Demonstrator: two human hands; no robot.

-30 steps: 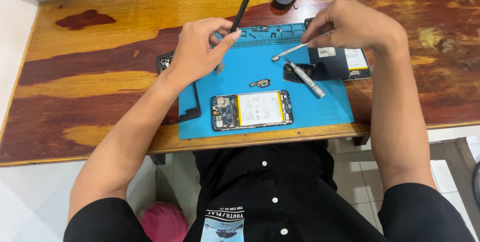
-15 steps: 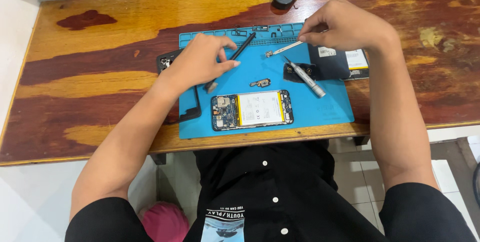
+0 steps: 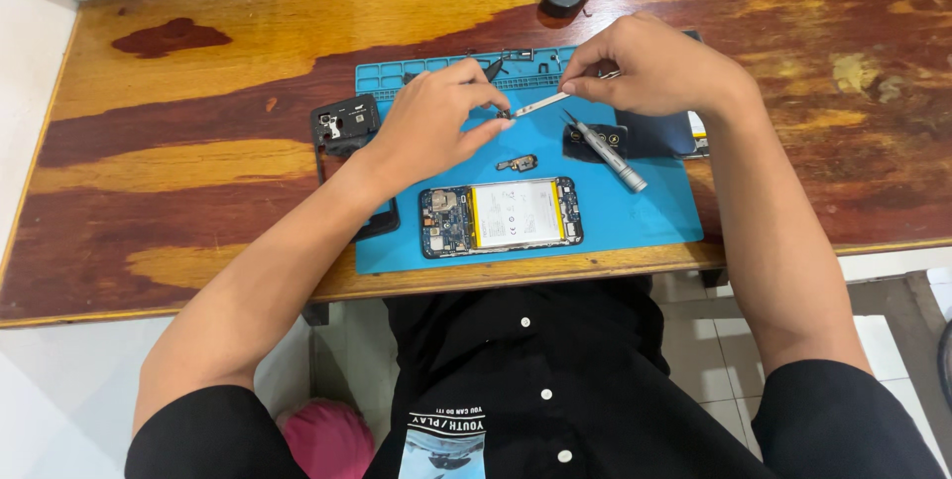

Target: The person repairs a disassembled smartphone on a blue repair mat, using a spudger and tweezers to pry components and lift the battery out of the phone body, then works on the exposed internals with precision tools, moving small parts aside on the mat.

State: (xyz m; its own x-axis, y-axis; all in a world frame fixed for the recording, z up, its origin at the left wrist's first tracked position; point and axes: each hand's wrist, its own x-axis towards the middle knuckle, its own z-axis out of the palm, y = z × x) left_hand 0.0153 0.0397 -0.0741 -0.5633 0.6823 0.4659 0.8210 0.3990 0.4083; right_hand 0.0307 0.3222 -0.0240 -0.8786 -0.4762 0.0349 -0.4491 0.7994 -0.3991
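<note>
A: Where do we stand? Start from the opened phone (image 3: 501,217), since it lies nearest our edge of the blue mat (image 3: 654,221)

B: Its back is off, so the white battery and the circuit board at its left end are bare. We'd judge the opening-up done and the inside work under way

A: And the pieces we've taken out?

B: Left of the phone, half off the mat, lies the black frame (image 3: 347,132). Just beyond the phone sits a small loose part (image 3: 518,163), and beyond its right end a grey screwdriver (image 3: 607,152) rests across a dark pad (image 3: 593,142)

A: Our hands?

B: Both are beyond the phone, over the mat's far half. The left hand (image 3: 431,127) has thumb and fingertips pinched together on a tiny dark piece (image 3: 504,113). The right hand (image 3: 654,67) has its fingers closed on metal tweezers (image 3: 543,103), whose tips meet that piece

A: What's left?

B: Judging by the bare board and the frame lying apart, all the reassembly remains. Whether more parts must come out, we can't tell
</note>
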